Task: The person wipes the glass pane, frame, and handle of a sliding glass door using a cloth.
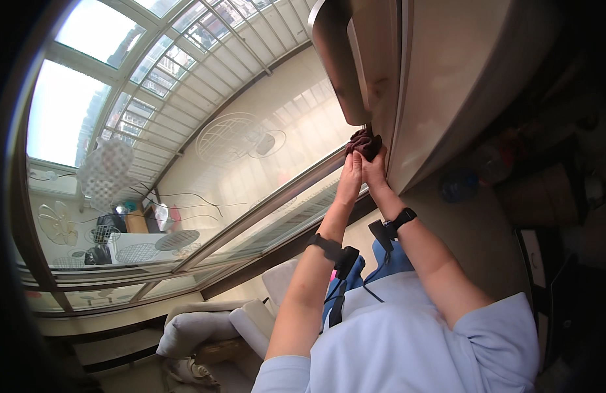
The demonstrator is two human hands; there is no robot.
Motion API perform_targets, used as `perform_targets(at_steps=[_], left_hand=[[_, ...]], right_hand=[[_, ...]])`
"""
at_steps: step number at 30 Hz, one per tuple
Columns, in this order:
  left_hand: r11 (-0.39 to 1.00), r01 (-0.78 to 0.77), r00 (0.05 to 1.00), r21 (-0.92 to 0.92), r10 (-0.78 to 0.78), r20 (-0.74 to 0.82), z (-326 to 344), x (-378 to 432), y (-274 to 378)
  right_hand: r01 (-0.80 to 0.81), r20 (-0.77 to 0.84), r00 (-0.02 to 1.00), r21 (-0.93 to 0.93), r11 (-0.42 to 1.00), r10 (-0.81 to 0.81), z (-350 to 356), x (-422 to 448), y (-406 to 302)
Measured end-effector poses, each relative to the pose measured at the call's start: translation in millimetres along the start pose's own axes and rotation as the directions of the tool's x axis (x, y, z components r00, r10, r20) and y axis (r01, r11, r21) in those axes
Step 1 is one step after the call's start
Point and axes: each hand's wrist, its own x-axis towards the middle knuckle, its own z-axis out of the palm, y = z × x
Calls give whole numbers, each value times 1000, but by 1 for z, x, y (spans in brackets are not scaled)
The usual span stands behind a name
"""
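A crumpled dark maroon cloth (363, 144) is bunched between my two hands in front of me. My left hand (351, 172) grips it from the left, beside the metal-framed glass sliding door. From the right, my right hand (375, 171) holds the same cloth, close to the upright door frame (400, 93). Directly above the cloth stands a large curved metal handle (335, 64), its lower end close to the fabric. The fingertips of both hands are partly hidden by the cloth.
Patterned glass panes (263, 182) fill the left side, with a railing (224, 73) and windows beyond. A light sofa (199, 329) stands at lower left. At right are a blue-tinted plastic bottle (458, 185) and a dark cabinet (548, 290).
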Motion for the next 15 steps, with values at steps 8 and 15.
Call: perform_targets(at_steps=[8,15], left_hand=[[929,-294,956,225,288,61,22,-13,42],[996,-10,1000,86,11,-16,27,-6,8]], right_hand=[[339,26,940,-170,925,-340,-17,-1,-102],[235,62,971,-114,965,-229,-31,13,-47]])
